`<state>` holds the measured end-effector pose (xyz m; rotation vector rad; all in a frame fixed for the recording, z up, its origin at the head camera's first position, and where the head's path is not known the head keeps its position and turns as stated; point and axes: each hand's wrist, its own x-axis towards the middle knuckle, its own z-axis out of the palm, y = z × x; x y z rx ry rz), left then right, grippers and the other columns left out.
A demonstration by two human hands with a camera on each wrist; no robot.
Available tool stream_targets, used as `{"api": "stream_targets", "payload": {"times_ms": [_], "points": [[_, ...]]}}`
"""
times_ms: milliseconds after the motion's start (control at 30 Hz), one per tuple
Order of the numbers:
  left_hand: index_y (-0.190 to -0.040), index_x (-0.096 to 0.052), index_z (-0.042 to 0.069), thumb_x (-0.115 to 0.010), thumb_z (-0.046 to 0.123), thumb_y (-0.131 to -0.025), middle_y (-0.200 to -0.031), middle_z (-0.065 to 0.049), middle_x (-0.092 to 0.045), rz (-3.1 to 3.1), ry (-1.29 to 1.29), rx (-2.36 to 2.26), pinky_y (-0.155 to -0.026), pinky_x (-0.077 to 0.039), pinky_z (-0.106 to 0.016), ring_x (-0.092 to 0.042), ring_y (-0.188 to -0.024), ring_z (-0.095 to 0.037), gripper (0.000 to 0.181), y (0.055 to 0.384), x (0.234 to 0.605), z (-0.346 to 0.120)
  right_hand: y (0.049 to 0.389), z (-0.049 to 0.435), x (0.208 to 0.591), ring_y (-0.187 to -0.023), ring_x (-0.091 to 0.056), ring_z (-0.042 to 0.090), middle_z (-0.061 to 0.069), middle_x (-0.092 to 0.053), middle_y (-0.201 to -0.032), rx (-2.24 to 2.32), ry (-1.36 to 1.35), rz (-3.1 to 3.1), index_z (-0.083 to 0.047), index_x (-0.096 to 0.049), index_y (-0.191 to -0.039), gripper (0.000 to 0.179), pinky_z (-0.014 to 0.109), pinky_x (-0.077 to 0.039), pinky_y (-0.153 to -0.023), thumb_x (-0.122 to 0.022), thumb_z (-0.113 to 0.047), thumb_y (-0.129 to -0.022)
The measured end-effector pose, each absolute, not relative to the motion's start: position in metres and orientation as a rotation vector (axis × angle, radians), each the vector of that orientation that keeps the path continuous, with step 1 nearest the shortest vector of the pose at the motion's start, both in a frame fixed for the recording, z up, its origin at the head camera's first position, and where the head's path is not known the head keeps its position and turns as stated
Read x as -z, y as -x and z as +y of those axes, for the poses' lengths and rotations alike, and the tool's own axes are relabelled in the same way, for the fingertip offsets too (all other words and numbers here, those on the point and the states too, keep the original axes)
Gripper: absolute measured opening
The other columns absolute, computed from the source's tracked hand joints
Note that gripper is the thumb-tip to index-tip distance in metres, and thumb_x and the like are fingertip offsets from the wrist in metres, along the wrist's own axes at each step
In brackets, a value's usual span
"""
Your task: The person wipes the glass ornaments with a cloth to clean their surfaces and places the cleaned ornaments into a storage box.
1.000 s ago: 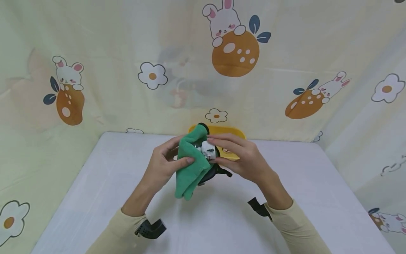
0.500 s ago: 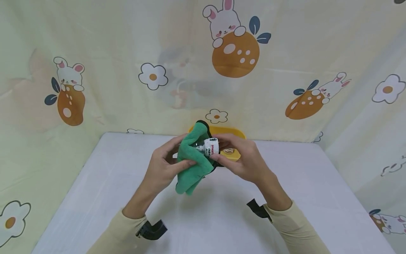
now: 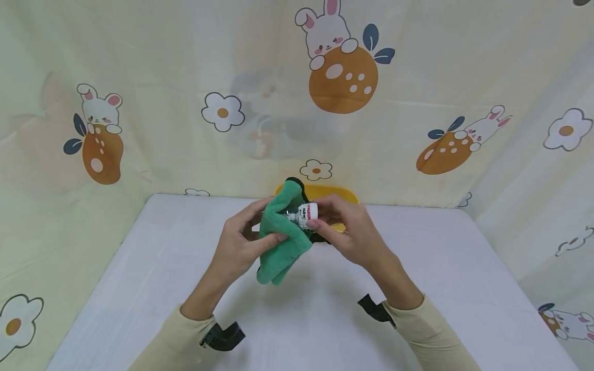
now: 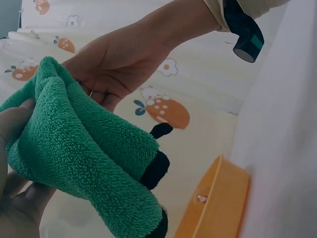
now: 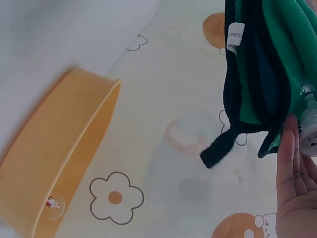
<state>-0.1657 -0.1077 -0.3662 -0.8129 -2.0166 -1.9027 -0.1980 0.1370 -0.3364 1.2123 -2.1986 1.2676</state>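
Observation:
A green towel (image 3: 283,237) with dark edging hangs in folds from my left hand (image 3: 238,239), whose thumb presses on its near side. Wrapped partly in it is a small clear ornament (image 3: 303,215) with a white base printed in red and black. Its clear end points left into the towel and is mostly hidden. On the right, my right hand (image 3: 352,229) pinches the white base between thumb and fingers. In the right wrist view the towel's underside (image 5: 272,74) shows dark edging, a loop and a small white label.
Behind the hands a yellow bin (image 3: 336,193) stands at the table's far edge, partly covered by them. A white cloth covers the table (image 3: 320,319). A patterned curtain (image 3: 269,62) rises right behind it.
The right fingers have shifted from straight across the ornament to a pinch at its base. The base has turned, bringing its red print into view. The towel's lower corner has risen a little.

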Motion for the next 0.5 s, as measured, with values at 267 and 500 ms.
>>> {"api": "stream_targets", "payload": {"times_ms": [267, 500], "points": [[-0.142, -0.057, 0.009, -0.078, -0.003, -0.086, -0.13, -0.011, -0.064, -2.017, 0.798, 1.971, -0.084, -0.062, -0.038, -0.066, -0.11, -0.024, 0.061, 0.166, 0.3663, -0.1114, 0.1954, 0.1374, 0.3337, -0.092, -0.07, 0.017, 0.009, -0.068, -0.11, -1.189, -1.272, -2.247, 0.002, -0.057, -0.129, 0.046, 0.028, -0.062, -0.081, -0.075, 0.005, -0.087], [-0.14, -0.059, 0.006, -0.079, -0.002, -0.085, -0.128, -0.012, -0.066, -2.025, 0.769, 1.992, -0.085, -0.062, -0.037, -0.066, -0.109, -0.024, 0.059, 0.1671, 0.3665, -0.1128, 0.1989, 0.1403, 0.3319, -0.099, -0.068, 0.023, 0.012, -0.062, -0.121, -1.088, -1.407, -2.186, 0.002, -0.05, -0.137, 0.054, 0.034, -0.062, -0.085, -0.075, -0.005, -0.09]]}}
